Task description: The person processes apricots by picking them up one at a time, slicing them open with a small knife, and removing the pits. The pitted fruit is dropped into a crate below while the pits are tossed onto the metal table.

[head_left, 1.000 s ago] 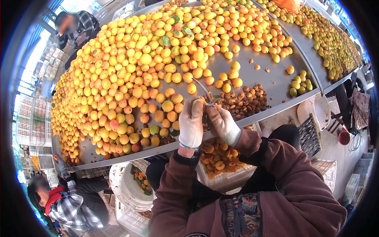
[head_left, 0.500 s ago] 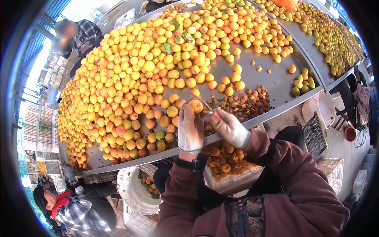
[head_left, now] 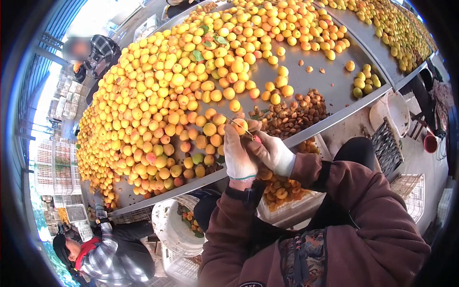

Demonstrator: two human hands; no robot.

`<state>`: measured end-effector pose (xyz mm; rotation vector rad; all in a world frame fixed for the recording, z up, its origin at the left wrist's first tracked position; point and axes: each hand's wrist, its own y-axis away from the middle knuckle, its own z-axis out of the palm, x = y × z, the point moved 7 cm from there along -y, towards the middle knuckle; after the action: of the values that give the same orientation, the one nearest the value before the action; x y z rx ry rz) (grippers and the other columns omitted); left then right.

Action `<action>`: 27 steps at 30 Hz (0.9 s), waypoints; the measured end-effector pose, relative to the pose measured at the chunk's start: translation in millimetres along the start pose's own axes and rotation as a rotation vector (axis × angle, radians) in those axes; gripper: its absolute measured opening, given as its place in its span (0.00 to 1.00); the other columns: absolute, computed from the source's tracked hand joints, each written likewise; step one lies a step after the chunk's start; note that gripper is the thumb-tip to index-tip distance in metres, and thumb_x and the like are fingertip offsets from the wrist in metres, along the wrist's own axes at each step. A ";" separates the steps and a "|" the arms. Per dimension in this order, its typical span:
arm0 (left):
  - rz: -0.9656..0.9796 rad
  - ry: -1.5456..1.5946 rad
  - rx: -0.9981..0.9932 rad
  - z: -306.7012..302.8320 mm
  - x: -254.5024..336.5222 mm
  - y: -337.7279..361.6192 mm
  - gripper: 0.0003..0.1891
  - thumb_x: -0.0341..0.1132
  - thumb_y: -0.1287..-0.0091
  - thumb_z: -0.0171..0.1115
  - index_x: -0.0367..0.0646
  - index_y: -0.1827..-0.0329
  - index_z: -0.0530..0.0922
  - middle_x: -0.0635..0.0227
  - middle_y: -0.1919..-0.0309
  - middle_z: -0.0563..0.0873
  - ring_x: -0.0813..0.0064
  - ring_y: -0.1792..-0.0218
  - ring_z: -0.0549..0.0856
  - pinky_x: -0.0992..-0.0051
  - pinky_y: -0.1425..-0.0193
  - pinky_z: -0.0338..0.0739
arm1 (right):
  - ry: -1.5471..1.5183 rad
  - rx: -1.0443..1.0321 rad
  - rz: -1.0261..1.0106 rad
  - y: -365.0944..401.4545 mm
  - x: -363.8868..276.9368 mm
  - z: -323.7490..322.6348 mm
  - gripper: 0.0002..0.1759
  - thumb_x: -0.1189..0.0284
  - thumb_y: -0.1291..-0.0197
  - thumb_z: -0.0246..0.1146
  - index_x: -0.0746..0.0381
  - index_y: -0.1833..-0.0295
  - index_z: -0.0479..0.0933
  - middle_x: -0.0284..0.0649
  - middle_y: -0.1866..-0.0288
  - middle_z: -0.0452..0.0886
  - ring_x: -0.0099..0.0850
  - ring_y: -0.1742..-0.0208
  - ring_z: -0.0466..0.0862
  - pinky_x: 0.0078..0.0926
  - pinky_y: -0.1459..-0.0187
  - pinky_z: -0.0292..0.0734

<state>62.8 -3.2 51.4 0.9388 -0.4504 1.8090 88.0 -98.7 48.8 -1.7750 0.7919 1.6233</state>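
A: How does the person hold the apricot (head_left: 240, 125)?

B: The left hand (head_left: 239, 155) is closed on it, with the fingertips around it, just above the near edge of the metal table (head_left: 330, 120). I think this grip keeps the round fruit from rolling.

A: And the right hand (head_left: 273, 152)?

B: It is clamped on a small tool (head_left: 256, 138) with a reddish handle end. The thin metal part lies across the apricot, on the side toward the viewer. The two hands are close together, probably for good control, but I cannot tell whether they touch each other.

A: Why is the crate (head_left: 287, 216) so near?

B: It stands below the hands, on the near side of the table, and the fruit in it (head_left: 282, 191) looks cut open. I suppose this place makes the reach short.

A: What lies on the table?

B: The big heap of whole apricots (head_left: 158, 95) spreads to the left and far side. The brown stones (head_left: 301, 115) lie to the right of the hands, in a separate pile, perhaps so they do not mix with the fruit. The white bucket (head_left: 165, 229) is at the near left.
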 end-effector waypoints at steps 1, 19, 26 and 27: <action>-0.014 -0.058 0.010 3.2 3.6 1.2 0.31 0.57 0.23 0.48 0.36 0.33 0.69 0.64 0.55 0.84 0.71 0.52 0.82 0.70 0.43 0.76 | 0.039 0.020 0.000 0.8 -9.7 -3.2 0.26 0.53 0.27 0.53 0.67 0.42 0.71 0.56 0.57 0.83 0.50 0.52 0.85 0.38 0.52 0.79; -0.224 0.031 0.034 -3.3 15.6 2.3 0.27 0.60 0.24 0.45 0.42 0.47 0.74 0.66 0.64 0.81 0.68 0.59 0.81 0.65 0.49 0.77 | 0.494 -0.007 -0.041 -2.9 -4.1 -6.1 0.24 0.51 0.31 0.57 0.60 0.44 0.70 0.53 0.68 0.82 0.55 0.64 0.83 0.48 0.64 0.78; -0.007 -0.591 -0.004 -16.0 26.2 3.4 0.16 0.45 0.22 0.49 0.41 0.51 0.75 0.60 0.58 0.86 0.70 0.59 0.85 0.72 0.54 0.80 | 0.401 -0.080 -0.048 -0.5 -12.3 -4.9 0.24 0.56 0.30 0.57 0.61 0.37 0.69 0.56 0.66 0.82 0.56 0.61 0.84 0.46 0.62 0.79; -0.003 -0.656 -0.002 -14.6 31.2 0.0 0.14 0.42 0.23 0.50 0.41 0.50 0.75 0.61 0.59 0.86 0.69 0.60 0.85 0.72 0.51 0.80 | 0.341 -0.057 -0.098 0.9 -16.1 -4.0 0.25 0.55 0.30 0.57 0.61 0.37 0.69 0.57 0.65 0.82 0.56 0.61 0.84 0.45 0.61 0.79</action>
<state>51.0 25.5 66.3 1.5281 -0.8504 1.4630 88.6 -101.8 65.2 -2.1303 0.7998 1.3091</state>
